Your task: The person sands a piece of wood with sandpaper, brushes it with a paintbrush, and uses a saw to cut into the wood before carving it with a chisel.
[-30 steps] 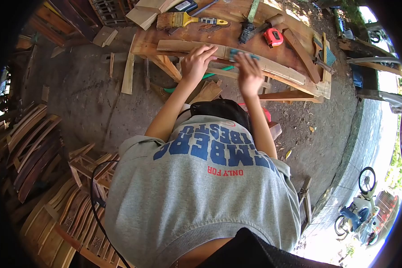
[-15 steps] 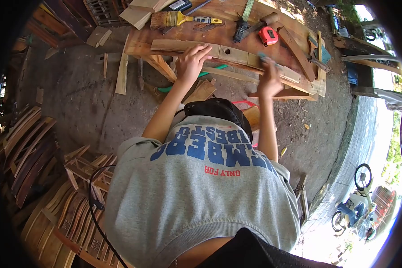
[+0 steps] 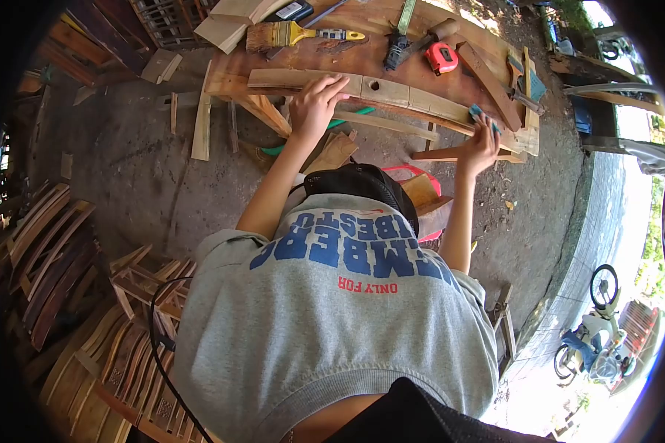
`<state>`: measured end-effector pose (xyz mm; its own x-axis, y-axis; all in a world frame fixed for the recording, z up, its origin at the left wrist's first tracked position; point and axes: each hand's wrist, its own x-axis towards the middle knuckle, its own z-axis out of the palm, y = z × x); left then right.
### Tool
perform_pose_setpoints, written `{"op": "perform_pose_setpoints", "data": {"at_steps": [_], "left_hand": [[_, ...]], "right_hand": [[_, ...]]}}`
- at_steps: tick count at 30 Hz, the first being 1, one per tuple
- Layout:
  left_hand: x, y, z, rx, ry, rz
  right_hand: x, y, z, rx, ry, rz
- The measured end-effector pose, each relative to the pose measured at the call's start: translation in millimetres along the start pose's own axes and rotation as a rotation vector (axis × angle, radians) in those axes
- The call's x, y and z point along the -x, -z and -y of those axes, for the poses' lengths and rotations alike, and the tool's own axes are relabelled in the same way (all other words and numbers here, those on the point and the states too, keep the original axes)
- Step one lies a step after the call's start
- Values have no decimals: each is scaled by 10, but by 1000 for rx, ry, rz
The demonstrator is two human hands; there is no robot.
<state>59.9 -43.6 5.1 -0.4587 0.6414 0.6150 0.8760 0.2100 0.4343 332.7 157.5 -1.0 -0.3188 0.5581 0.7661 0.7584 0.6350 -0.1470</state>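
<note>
A long, slightly curved wooden piece with a round hole and pencil lines across it lies along the bench's near edge. My left hand grips its near edge left of the hole, fingers laid over the top. Toward the piece's right end, my right hand is closed on a small teal sheet that looks like sandpaper, pressed against the wood. Part of the sheet is hidden by my fingers.
On the wooden bench lie a paintbrush, a red tape measure, a hammer and a dark wooden block. Wood offcuts sit at its left. Chair parts stand on the left, a motorcycle far right.
My right hand has slid right along the wooden piece with the teal sheet, toward its right end. My left hand has stayed in place.
</note>
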Motion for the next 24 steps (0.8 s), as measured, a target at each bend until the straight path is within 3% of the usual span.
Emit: {"op": "perform_pose_setpoints", "data": {"at_steps": [5, 7, 8, 12, 13, 15, 18, 22, 24], "left_hand": [[-9, 1, -10, 27, 19, 20], [-40, 29, -1, 51, 13, 30], [-53, 45, -17, 70, 11, 25], [-53, 40, -20, 44, 3, 25], [-36, 28, -14, 49, 9, 33], [-24, -7, 11, 48, 7, 10], [-19, -27, 20, 38, -9, -5], [-37, 36, -32, 43, 15, 8], [-37, 28, -3, 69, 10, 7]], "right_hand": [[41, -36, 1029, -343, 150, 163], [33, 20, 1059, -377, 177, 183], [8, 16, 1008, -399, 216, 226], [-23, -7, 57, -178, 22, 64], [-55, 72, -90, 8, 20, 26], [-71, 167, -170, 2, -66, 42], [-91, 33, 116, -145, 37, 77], [-80, 33, 1001, -354, 180, 215], [-157, 13, 1048, -417, 196, 254]]}}
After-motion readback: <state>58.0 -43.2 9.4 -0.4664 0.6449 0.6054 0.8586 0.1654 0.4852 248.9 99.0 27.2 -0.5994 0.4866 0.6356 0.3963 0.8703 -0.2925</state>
